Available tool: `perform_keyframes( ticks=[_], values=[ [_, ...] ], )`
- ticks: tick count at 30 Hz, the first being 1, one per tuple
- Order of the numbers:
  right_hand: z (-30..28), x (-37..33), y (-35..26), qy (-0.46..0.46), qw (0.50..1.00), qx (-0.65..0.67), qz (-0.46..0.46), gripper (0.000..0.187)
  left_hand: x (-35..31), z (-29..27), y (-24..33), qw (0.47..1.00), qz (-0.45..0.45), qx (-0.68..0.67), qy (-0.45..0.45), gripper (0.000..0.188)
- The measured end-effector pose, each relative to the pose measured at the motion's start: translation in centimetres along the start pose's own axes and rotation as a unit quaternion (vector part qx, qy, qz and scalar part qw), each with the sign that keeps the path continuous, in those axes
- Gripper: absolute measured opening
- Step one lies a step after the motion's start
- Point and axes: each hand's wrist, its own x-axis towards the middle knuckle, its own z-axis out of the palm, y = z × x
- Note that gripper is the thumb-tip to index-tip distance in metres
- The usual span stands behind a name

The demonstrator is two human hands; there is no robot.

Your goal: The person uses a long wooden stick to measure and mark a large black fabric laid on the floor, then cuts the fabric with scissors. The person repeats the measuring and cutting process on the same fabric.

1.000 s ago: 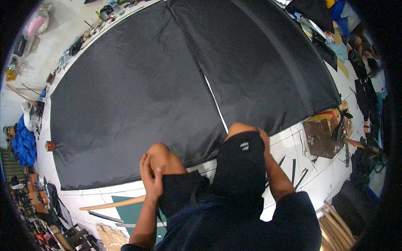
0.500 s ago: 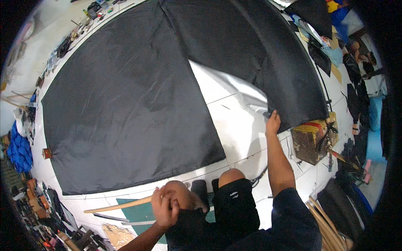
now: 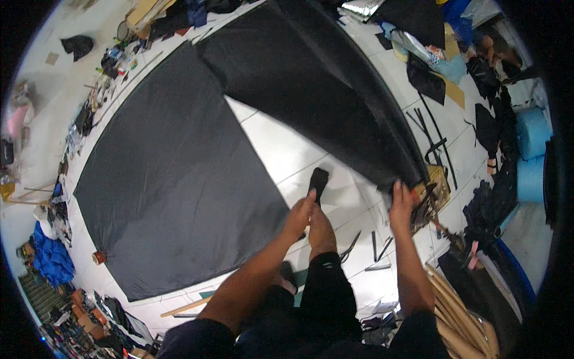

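A large black sheet lies in two sections. The left section [image 3: 179, 173] is spread flat on the white tiled floor. The right section [image 3: 299, 96] is partly raised, and a wedge of bare tile shows between the two. My right hand [image 3: 402, 203] is closed on the near corner of the right section, beside a worn yellow-brown box [image 3: 439, 185]. My left hand [image 3: 301, 214] is over my right lower leg, just behind the foot in a black sock [image 3: 319, 179]. Its fingers look pressed together, and whatever they hold is hidden.
Thin black strips [image 3: 436, 143] lie right of the sheet. Cardboard tubes [image 3: 460, 311] lean at the lower right. A small brown roll [image 3: 98, 258] sits at the sheet's left corner, near a blue bundle [image 3: 52, 254]. Light-blue rolls [image 3: 532, 155] stand far right.
My left hand has moved from my left knee forward to my right lower leg. My right foot has stepped onto the exposed tile. The held corner has moved toward the box, its silvery underside turned from view.
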Motion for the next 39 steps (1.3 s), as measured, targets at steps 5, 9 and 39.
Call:
perform_keyframes(
  ticks=[5, 9, 39],
  values=[
    [-5.9, -2.1, -6.0, -0.048, 0.998, 0.002, -0.041, 0.033, 13.0, 5.9, 16.0, 0.93, -0.048, -0.364, 0.001, 0.069],
    [-11.9, -0.9, -8.4, -0.229, 0.953, -0.189, -0.061, 0.042, 10.8, 9.8, 25.1, 0.947, -0.049, -0.316, 0.018, 0.053],
    [16.7, -19.5, -34.9, -0.058, 0.952, -0.192, 0.229, 0.052, 12.0, -40.9, 51.5, 0.969, 0.171, -0.154, -0.09, 0.04]
  ],
)
